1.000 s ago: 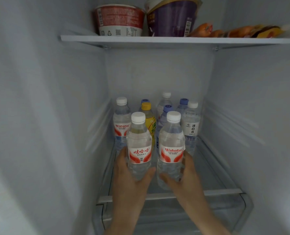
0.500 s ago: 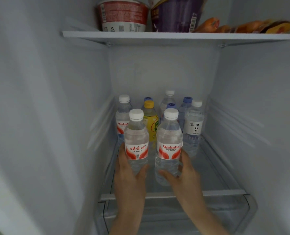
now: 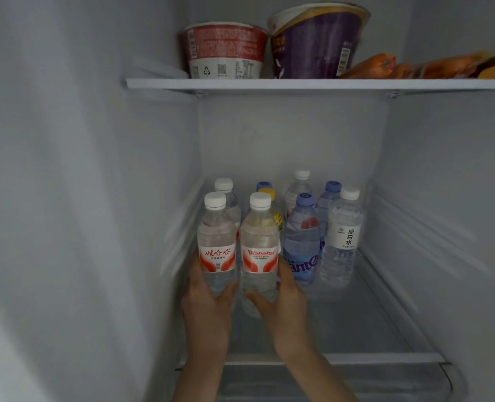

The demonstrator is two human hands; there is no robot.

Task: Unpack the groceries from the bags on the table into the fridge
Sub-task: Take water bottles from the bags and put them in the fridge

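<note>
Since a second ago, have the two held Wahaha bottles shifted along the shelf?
Yes. The two red-label bottles moved left toward the fridge's left wall, uncovering the purple-capped bottle that stood behind them.

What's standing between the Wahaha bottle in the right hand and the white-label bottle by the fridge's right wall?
In the head view, a blue-capped bottle stands between the Wahaha bottle and the white-label bottle.

Bottles crowd the left and rear of the lower fridge shelf, from the left wall across to a white-labelled water bottle. Bare glass lies open at front right, beneath the upper shelf.
</note>
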